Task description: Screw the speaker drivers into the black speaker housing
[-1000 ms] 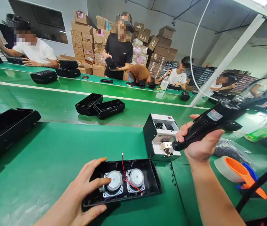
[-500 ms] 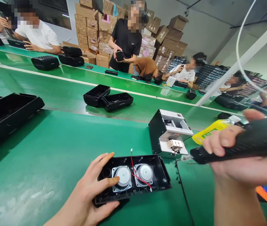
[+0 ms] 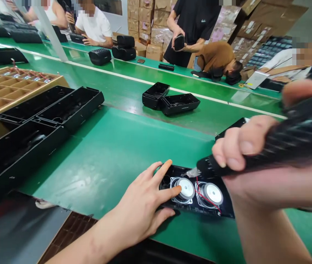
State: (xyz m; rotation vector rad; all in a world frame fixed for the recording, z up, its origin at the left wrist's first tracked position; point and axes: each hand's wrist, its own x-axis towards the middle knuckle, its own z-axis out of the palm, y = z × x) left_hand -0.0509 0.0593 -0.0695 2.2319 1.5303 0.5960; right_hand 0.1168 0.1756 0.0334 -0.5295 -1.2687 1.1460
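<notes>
A black speaker housing [image 3: 169,179] lies open on the green table near its front edge, with two round silver speaker drivers [image 3: 185,189] and a red wire [image 3: 204,196] inside. My left hand [image 3: 142,205] rests on the housing's left end, fingers spread, index fingertip touching the left driver. My right hand [image 3: 255,161] grips a black electric screwdriver [image 3: 290,143], held almost level. Its tip [image 3: 190,172] points down at the housing's far edge, just above the left driver.
Several empty black housings [image 3: 48,110] lie stacked at the left beside a wooden divided tray [image 3: 13,86]. Two more housings [image 3: 169,101] sit on the conveyor belt [image 3: 117,91] behind. Several people work along the far table, in front of stacked cardboard boxes [image 3: 150,22].
My right hand has brought the screwdriver from the white screw feeder down to the housing. The view has swung left and down; the left hand stays on the housing.
</notes>
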